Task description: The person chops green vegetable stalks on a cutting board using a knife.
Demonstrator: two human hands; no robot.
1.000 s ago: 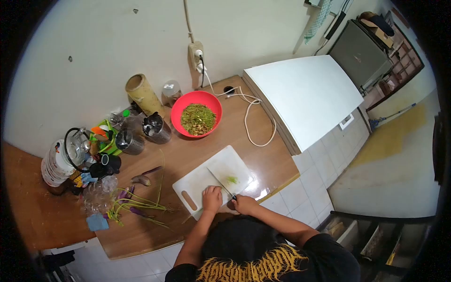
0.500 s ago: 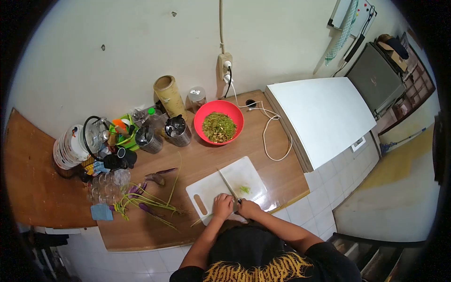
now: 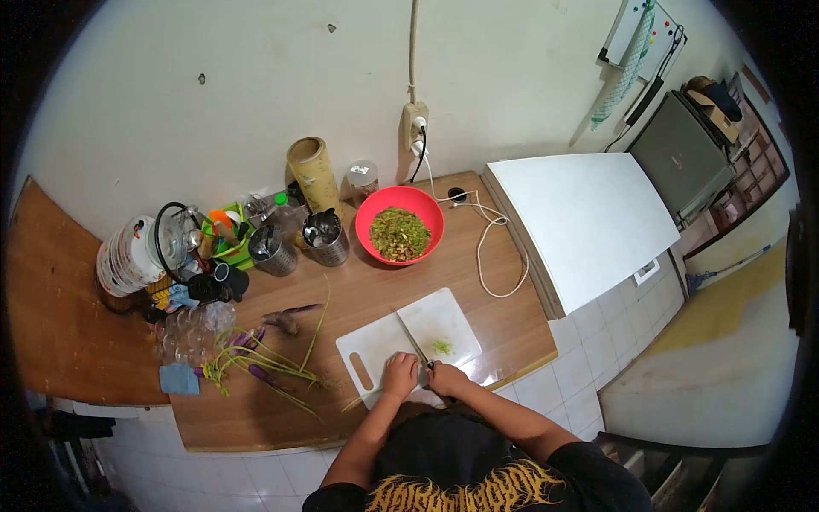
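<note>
My right hand (image 3: 447, 378) is closed round the handle of a kitchen knife (image 3: 412, 334), whose blade points away across the white cutting board (image 3: 459, 319). My left hand (image 3: 401, 374) is beside the blade, fingers curled down on the board. A thin green stem (image 3: 355, 403) runs from the board's left edge in under that hand; the gripped part is hidden. Right of the blade lies a small heap of chopped green bits (image 3: 442, 348). Farther left on the table are more long green stems (image 3: 294, 369) with purple eggplants (image 3: 259, 372) among them.
A red bowl (image 3: 365, 248) of chopped greens stands behind the board. Steel cutlery holders (image 3: 275, 257), a bamboo tube (image 3: 312, 175) and stacked plates (image 3: 119, 266) line the back left. A white cable (image 3: 482, 271) loops near a white box-like surface (image 3: 589, 230).
The camera view has shifted slightly. Both hands and the knife stay at nearly the same place on the board, the knife at much the same slant.
</note>
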